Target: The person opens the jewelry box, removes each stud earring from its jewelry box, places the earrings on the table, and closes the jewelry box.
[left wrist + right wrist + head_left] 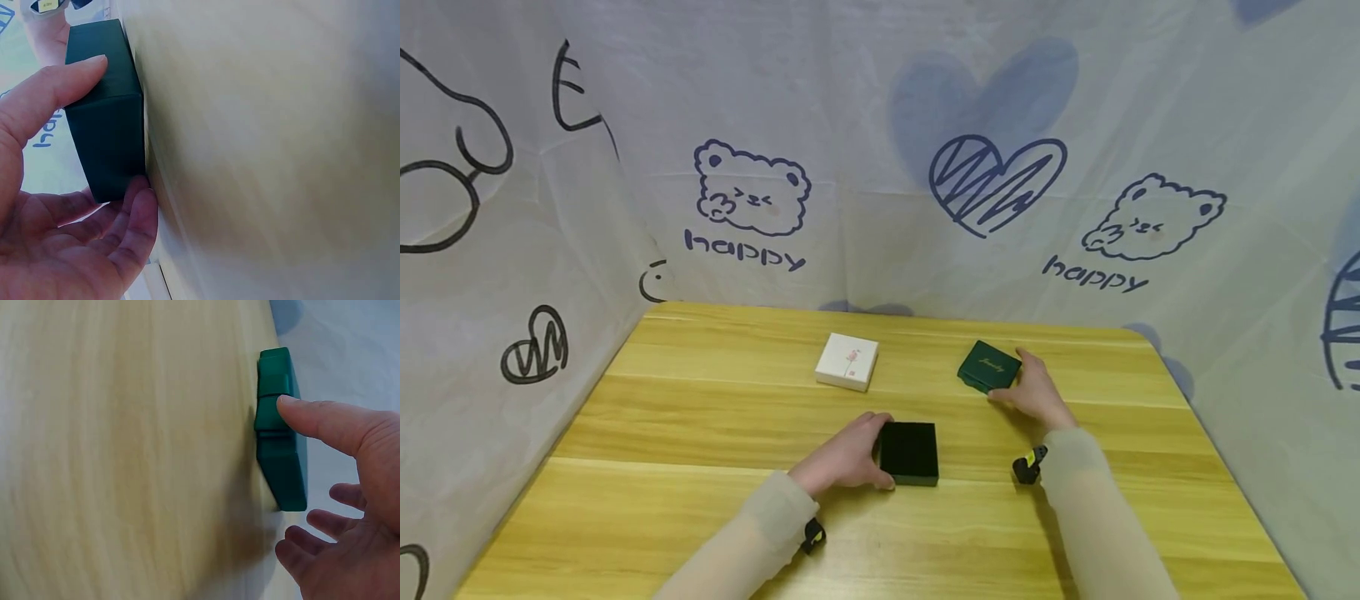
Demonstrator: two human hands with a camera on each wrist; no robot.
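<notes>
My left hand [848, 454] grips the left side of a dark green box [106, 137] whose top shows a black surface [909, 448]. In the left wrist view the thumb lies along one side face and the fingers curl at the box's end. Farther back and to the right, my right hand [1036, 392] is at a small green jewelry box [989, 365] with gold lettering on top. The right wrist view shows the thumb touching the raised band on the front side [272, 412]; the other fingers are spread beyond the box's near end.
A white square box [847, 362] with a pink flower print sits at the back, left of the jewelry box. The wooden table [700, 500] meets a white cloth [850, 100] with blue drawings behind it and at the sides.
</notes>
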